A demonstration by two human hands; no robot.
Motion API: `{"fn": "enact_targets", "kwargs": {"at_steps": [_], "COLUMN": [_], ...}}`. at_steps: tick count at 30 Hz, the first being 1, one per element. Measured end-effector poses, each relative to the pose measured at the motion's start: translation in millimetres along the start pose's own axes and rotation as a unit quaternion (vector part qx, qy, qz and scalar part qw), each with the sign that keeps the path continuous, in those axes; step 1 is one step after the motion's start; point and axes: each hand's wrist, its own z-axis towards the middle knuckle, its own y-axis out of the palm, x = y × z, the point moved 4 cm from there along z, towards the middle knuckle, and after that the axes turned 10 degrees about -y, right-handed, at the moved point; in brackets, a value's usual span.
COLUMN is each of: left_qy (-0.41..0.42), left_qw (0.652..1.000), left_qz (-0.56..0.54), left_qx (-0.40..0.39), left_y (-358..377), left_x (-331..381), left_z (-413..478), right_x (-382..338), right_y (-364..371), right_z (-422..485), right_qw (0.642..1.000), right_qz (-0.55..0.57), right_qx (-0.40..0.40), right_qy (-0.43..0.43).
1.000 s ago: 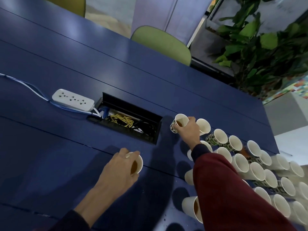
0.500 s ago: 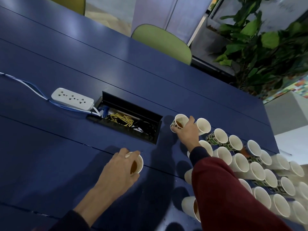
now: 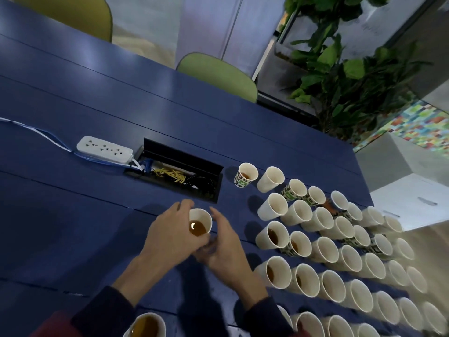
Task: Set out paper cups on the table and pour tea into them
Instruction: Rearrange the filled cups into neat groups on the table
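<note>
The left hand (image 3: pixel 170 235) held a paper cup (image 3: pixel 200 216) of tea (image 3: pixel 197 229), its grip curled round the cup's left wall. The right hand (image 3: pixel 227 249) was just beside the cup's right side, its grip wide and fingers nearly straight. The cup was upright over the blue table (image 3: pixel 73 215), near the open cable box (image 3: pixel 182 158) and left of the rows of cups (image 3: pixel 325 249).

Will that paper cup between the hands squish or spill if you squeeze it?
The paper cup looks thin-walled, so a hard squeeze would probably dent it. Its tea sits low, so it is likely light and tippy. The left hand grips it, right hand open beside: probably steadier.
</note>
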Motion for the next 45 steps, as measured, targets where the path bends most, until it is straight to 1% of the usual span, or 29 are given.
{"fn": "enact_targets", "kwargs": {"at_steps": [2,6,8,10,11,13,15,18,20,22,26,28,30,32,34,37,40,45], "left_qy": [0.024,0.068,0.081,0.083,0.08,0.077,0.082,0.079,0.081,0.093,0.09,0.095,0.104,0.12,0.139,0.14,0.136,0.136], "left_qw": [1.0,0.997,0.993,0.991,0.991,0.986,0.968,0.938,0.927,0.924,0.935,0.947,0.953,0.942,0.923,0.909,0.913,0.943], "left_qz": [-0.003,-0.027,-0.058,-0.057,-0.035,0.053,0.141,0.199,0.222,0.226,0.198,0.169,0.13,0.129,0.165,0.211,0.234,0.205], "left_qx": [-0.01,-0.036,-0.064,-0.092,-0.103,-0.136,-0.19,-0.273,-0.292,-0.295,-0.281,-0.255,-0.253,-0.285,-0.319,-0.33,-0.306,-0.226], "left_y": [-2.4,-8.6,-13.6,-17.1,-18.2,-17.6,-12.0,1.4,10.2,19.0,28.2,25.3,20.9,19.2,19.3,19.8,20.4,15.1], "left_x": [4.6,6.8,0.1,-12.8,-22.7,-43.8,-65.1,-87.6,-96.3,-98.9,-105.7,-103.9,-100.7,-101.1,-101.9,-105.3,-106.7,-96.0], "left_z": [-14.3,-35.5,-48.2,-59.3,-65.3,-75.6,-86.3,-103.2,-112.8,-115.7,-119.7,-120.9,-122.8,-125.1,-127.7,-129.1,-129.0,-122.7], "right_x": [-12.5,-26.9,-31.7,-32.6,-31.5,-26.0,-19.0,-10.2,-5.8,-2.5,-0.1,0.6,2.1,3.6,5.2,5.0,4.4,-0.6], "right_y": [4.8,-1.0,-3.2,-7.2,-9.1,-13.7,-16.1,-14.6,-9.2,-7.3,-2.5,-1.9,-1.8,-2.3,-3.2,-0.1,4.6,4.3], "right_z": [-12.8,-31.2,-39.3,-44.9,-47.5,-51.4,-55.6,-62.9,-67.0,-69.5,-74.6,-76.9,-77.7,-76.7,-75.0,-71.4,-67.5,-63.0], "right_qw": [0.999,0.993,0.991,0.988,0.987,0.986,0.984,0.983,0.984,0.985,0.986,0.985,0.985,0.985,0.985,0.987,0.988,0.989], "right_qz": [-0.018,-0.073,-0.084,-0.09,-0.092,-0.093,-0.101,-0.111,-0.111,-0.11,-0.111,-0.113,-0.113,-0.107,-0.103,-0.096,-0.092,-0.082], "right_qx": [0.02,0.082,0.101,0.122,0.13,0.141,0.143,0.14,0.13,0.126,0.118,0.119,0.12,0.123,0.125,0.121,0.116,0.12], "right_qy": [-0.025,-0.037,-0.037,-0.018,-0.005,0.01,0.019,0.029,0.04,0.045,0.047,0.046,0.045,0.048,0.049,0.046,0.041,0.029]}}
